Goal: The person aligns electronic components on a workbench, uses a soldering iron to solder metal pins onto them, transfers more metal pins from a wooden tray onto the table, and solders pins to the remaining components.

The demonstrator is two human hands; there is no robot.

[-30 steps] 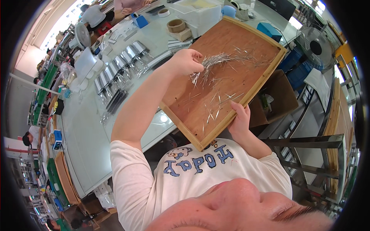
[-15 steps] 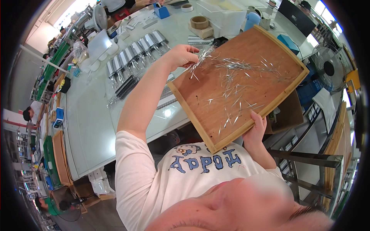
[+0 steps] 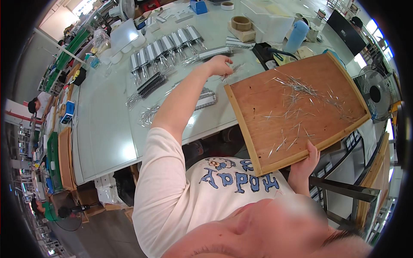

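Left hand [image 3: 218, 66] has moved off the wooden tray [image 3: 258, 96] and out over the tabletop [image 3: 103, 129]

Half a second ago the left hand was at the tray's left edge with a bunch of metal pins; now it is beyond that edge, and the tray sits farther right in view.

Nearest, the tray's close corner shows in front of the white shirt [image 3: 232, 178]. The right hand [image 3: 304, 165] clasps the tray's near rim, thumb on top and the other fingers hidden beneath. Ahead of that thumb, loose metal pins [image 3: 301, 88] lie scattered on the reddish-brown board, densest toward the far side. Whether the tray also rests on the tabletop cannot be told.

The left hand has its fingers bent toward the thumb, with a few thin pins [image 3: 234, 69] at the fingertips; whether it is pinching or releasing them is unclear. Nearer than this hand lies a pale flat strip [image 3: 206, 99]; to its left are a dark bundle [image 3: 150, 84] and, a little farther, a row of silver pieces [image 3: 165, 48]. Just right of the hand stands a black box [image 3: 263, 53] with a cable.

Beyond the left hand, a brown tape roll [image 3: 241, 23] sits on a pale block [image 3: 241, 33], beside a clear bin [image 3: 264, 21] and a blue bottle [image 3: 297, 36]. Far ahead of the right hand stands a black screen [image 3: 346, 32].
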